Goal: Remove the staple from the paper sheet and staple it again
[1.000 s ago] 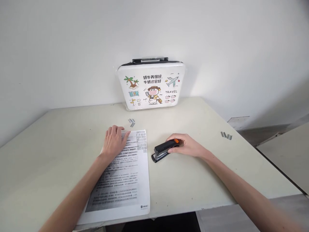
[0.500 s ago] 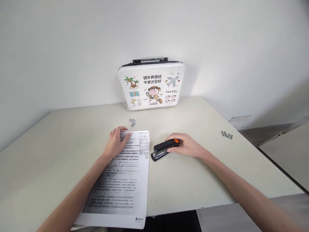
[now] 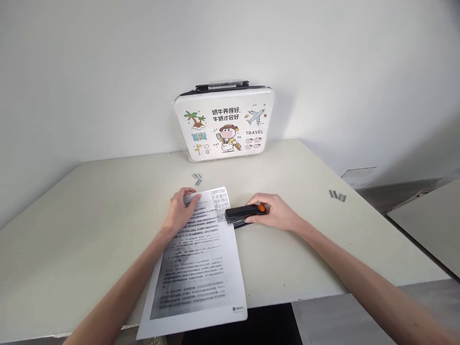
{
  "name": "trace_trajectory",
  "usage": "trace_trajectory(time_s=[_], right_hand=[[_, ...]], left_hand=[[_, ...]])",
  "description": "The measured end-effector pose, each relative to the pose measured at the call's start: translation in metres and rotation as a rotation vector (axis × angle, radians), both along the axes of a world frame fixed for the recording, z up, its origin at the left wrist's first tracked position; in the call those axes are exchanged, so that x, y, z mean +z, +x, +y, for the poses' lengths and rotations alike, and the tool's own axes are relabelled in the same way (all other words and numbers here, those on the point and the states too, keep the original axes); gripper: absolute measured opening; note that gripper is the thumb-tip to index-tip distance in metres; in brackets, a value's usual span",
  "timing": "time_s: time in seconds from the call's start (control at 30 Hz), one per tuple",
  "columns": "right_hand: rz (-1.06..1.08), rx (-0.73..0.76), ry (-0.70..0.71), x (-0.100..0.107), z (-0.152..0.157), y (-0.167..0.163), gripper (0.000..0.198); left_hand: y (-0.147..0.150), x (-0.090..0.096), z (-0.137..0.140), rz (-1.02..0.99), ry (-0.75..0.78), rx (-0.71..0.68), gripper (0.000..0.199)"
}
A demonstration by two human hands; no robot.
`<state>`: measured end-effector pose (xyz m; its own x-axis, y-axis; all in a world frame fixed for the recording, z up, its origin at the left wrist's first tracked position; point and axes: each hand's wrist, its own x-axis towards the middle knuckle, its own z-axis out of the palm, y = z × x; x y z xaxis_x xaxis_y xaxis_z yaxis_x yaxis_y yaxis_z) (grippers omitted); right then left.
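Paper (image 3: 197, 266) overhanging table (image 3: 82, 230), stapler (image 3: 241, 212) at paper's right edge, room leftward

Stapler (image 3: 244, 211): black plastic shell, smooth, low sheen; orange insert (image 3: 261, 208) also looks plastic; metal below, shiny. Printed sheet (image 3: 201, 273): smooth matt paper. Staple strips (image 3: 338, 195): grey metal, dull gleam. Case (image 3: 206, 99): smooth, hard plastic from where I stand; handle (image 3: 222, 86) in glossy, crinkly clear film. Worktop (image 3: 108, 215): smooth, faint sheen. Wall (image 3: 89, 72): matt, looks painted.

Case (image 3: 225, 125) blocking beyond paper (image 3: 197, 268), open desk (image 3: 93, 211) leftward
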<state>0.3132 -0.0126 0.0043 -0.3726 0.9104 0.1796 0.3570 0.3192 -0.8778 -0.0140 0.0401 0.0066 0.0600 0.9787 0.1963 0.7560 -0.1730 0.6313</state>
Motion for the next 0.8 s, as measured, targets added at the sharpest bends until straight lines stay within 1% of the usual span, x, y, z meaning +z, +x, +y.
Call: trace_trajectory(time_s=[0.07, 0.13, 0.2, 0.27, 0.37, 0.47, 0.53, 0.63, 0.73, 0.8], right_hand=[[0.0, -0.005, -0.006, 0.0, 0.0, 0.0, 0.03], [-0.016, 0.011, -0.016, 0.001, -0.001, 0.002, 0.03], [-0.051, 0.032, -0.012, 0.004, -0.001, 0.004, 0.027], [-0.08, 0.036, 0.016, 0.007, -0.001, 0.007, 0.025], [-0.084, -0.022, 0.061, 0.011, -0.001, 0.007, 0.029], [-0.128, -0.081, 0.091, 0.016, -0.004, -0.001, 0.033], [-0.173, -0.066, 0.121, 0.021, -0.006, -0.011, 0.035], [-0.255, -0.021, 0.14, 0.033, -0.009, -0.032, 0.042], [-0.353, -0.016, 0.12, 0.045, -0.009, -0.052, 0.048], [-0.394, -0.007, 0.105, 0.048, -0.008, -0.063, 0.051]], left_hand=[[0.002, -0.001, -0.001, 0.004, 0.021, 0.022, 0.035], [0.003, -0.001, -0.003, 0.014, 0.085, 0.039, 0.033], [0.005, 0.003, -0.008, 0.016, 0.163, -0.009, 0.029], [0.008, 0.009, -0.015, 0.008, 0.207, -0.142, 0.025], [0.015, 0.016, -0.028, 0.039, 0.165, -0.426, 0.026], [0.021, 0.016, -0.041, 0.13, 0.076, -0.638, 0.04], [0.024, 0.011, -0.047, 0.17, 0.031, -0.707, 0.053], [0.025, 0.001, -0.052, 0.186, -0.005, -0.738, 0.067], [0.025, -0.007, -0.054, 0.194, 0.01, -0.744, 0.075], [0.024, -0.009, -0.056, 0.199, 0.033, -0.764, 0.078]])
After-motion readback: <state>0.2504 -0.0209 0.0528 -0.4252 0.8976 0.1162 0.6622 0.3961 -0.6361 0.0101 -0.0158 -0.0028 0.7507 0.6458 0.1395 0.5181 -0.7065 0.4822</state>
